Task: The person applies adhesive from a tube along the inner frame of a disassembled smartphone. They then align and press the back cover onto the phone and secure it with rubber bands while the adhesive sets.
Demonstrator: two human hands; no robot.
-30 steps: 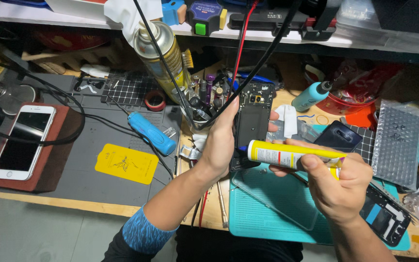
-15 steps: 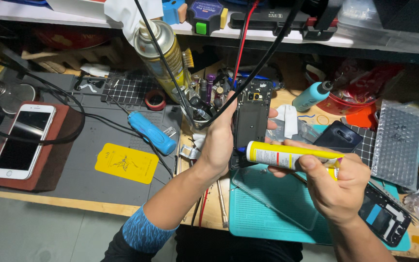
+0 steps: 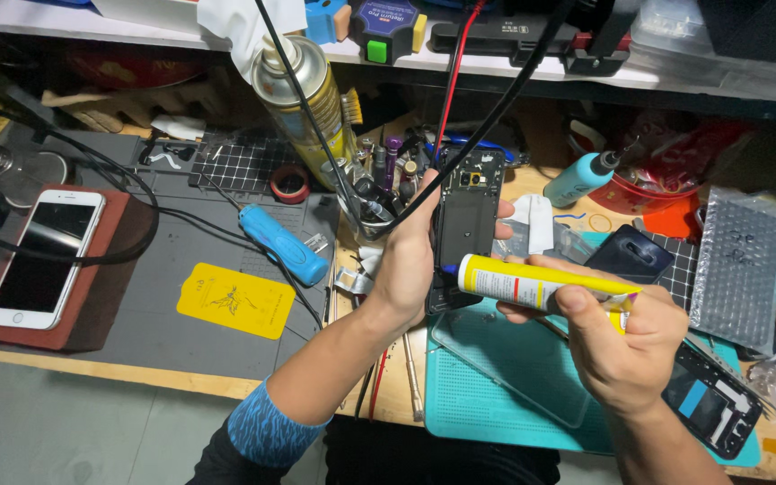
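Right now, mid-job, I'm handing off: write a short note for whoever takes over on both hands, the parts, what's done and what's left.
Left hand: holds the opened black phone upright above the bench, inside facing the camera.
Right hand: grips the yellow glue tube, nozzle at the phone's lower left edge.
Nearby: clear panel lying on the teal mat; second dark phone frame at the mat's right.
Done: phone is open, tube at the frame.
Left: whether any glue is laid cannot be seen; the clear panel is not fitted.

The wooden bench (image 3: 181, 382) carries a grey mat (image 3: 136, 269) with a yellow card (image 3: 236, 300) and blue screwdriver (image 3: 282, 244), a teal mat (image 3: 496, 395), a spray can (image 3: 305, 103) and a white phone (image 3: 45, 257) on a brown block (image 3: 92, 305).
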